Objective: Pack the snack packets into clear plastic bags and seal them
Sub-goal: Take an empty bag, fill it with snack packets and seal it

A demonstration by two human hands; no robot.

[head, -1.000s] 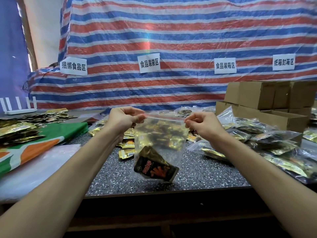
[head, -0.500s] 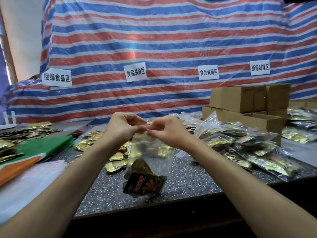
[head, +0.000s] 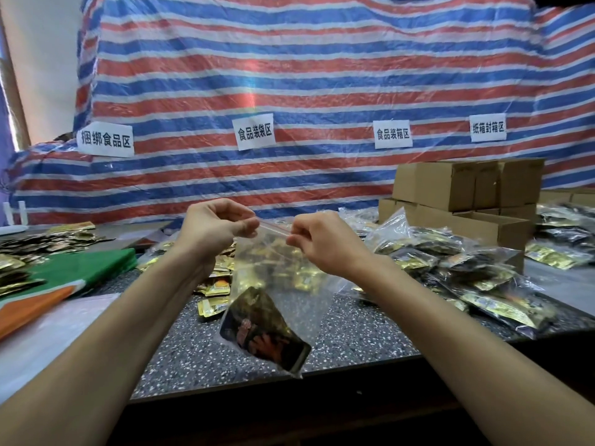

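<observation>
The far tarp (head: 306, 75) is striped red, blue and white. The table (head: 354, 333) is dark grey, speckled white. The clear bag (head: 283, 268) has a red zip line and holds a black-and-orange packet (head: 264, 333). Brown cardboard boxes (head: 450, 185) stand far right; a green-and-orange sheet (head: 74, 275) lies left.

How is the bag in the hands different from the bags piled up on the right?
The held bag hangs in the air, pinched at its red-striped top by the left hand and right hand; the piled bags lie flat on the table. The held bag looks mostly empty, with dark packets at the bottom; the piled bags look full. Both are clear plastic holding snack packets.
</observation>
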